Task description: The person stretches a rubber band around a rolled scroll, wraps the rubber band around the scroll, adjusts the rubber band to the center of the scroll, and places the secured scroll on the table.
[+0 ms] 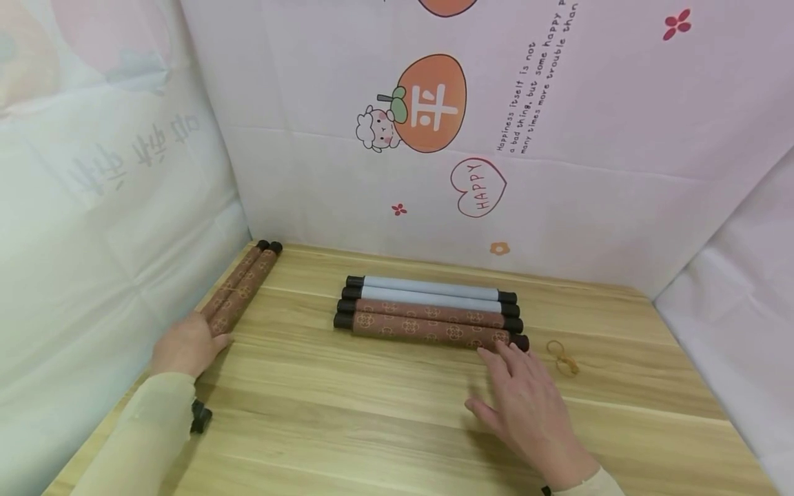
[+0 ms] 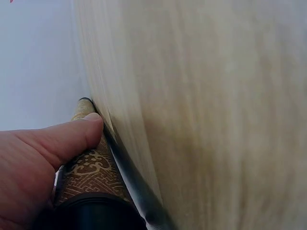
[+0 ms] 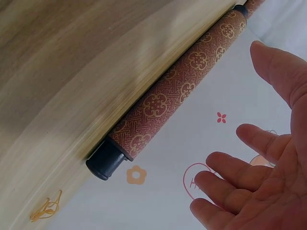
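Observation:
Two brown scrolls with gold patterns and black rod ends lie side by side along the table's left edge. My left hand [image 1: 186, 344] is over their near part; the thumb lies across the inner scroll [image 1: 245, 289], while the other fingers are hidden. In the left wrist view, that thumb presses on a patterned scroll [image 2: 96, 175]. My right hand [image 1: 530, 399] has its fingers extended, fingertips by the right end of the front brown scroll [image 1: 422, 329] in the middle row. The right wrist view shows the palm holding nothing, beside a patterned scroll [image 3: 168, 91].
Behind the front scroll lie another brown scroll [image 1: 434, 312] and two pale blue scrolls [image 1: 434, 297], all parallel. Yellowish rubber bands [image 1: 564, 362] lie to their right. Printed white cloth [image 1: 310, 172] stands around the wooden table [image 1: 347, 420] at the back and sides.

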A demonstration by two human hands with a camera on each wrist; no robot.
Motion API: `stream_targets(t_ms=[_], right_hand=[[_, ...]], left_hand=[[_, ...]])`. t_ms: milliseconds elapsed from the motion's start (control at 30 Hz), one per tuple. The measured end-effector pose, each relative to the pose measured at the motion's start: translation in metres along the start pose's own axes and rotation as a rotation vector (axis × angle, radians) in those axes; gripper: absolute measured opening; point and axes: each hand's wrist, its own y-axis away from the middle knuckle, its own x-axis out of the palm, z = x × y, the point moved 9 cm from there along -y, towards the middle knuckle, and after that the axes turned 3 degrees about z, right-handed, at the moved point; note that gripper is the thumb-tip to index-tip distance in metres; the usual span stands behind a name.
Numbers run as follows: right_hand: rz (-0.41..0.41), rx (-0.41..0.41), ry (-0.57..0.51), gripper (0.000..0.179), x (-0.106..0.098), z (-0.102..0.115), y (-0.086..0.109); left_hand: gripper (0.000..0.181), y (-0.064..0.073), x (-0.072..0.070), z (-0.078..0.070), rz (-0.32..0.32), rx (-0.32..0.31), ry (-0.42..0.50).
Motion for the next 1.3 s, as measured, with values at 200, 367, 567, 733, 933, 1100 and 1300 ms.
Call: stream_targets(t_ms=[200, 367, 567, 733, 933, 1100, 1300], right_hand=[[0.011, 0.008, 0.003, 0.082, 0.0008, -0.0002, 0.0021], [0.009, 0.004, 0.006, 0.081, 0.0008, 0.0004, 0.0028], [0.005, 0.003, 0.007, 0.081, 0.0008, 0.0001, 0.0040], [0.032, 0.018, 0.002, 0.081, 0.0034, -0.0006, 0.0056], [0.037, 0.023, 0.004, 0.081, 0.0037, -0.0015, 0.0066], [0.047, 0.026, 0.000, 0.081, 0.0038, -0.0023, 0.0068], [0.072, 0.028, -0.001, 0.081, 0.0051, -0.0021, 0.0062]], left_hand=[[0.063, -0.0008, 0.0020, -0.0045, 0.031, 0.024, -0.028], [0.066, 0.0007, 0.0021, -0.0044, 0.044, 0.023, -0.034], [0.065, 0.0004, 0.0025, -0.0027, 0.051, 0.016, -0.031], [0.066, 0.0005, 0.0024, -0.0021, 0.056, 0.012, -0.033], [0.070, 0.0010, 0.0015, -0.0031, 0.056, 0.015, -0.041], [0.076, 0.0031, 0.0000, -0.0047, 0.059, 0.017, -0.049], [0.075, 0.0088, -0.0024, -0.0072, 0.040, 0.025, -0.074]])
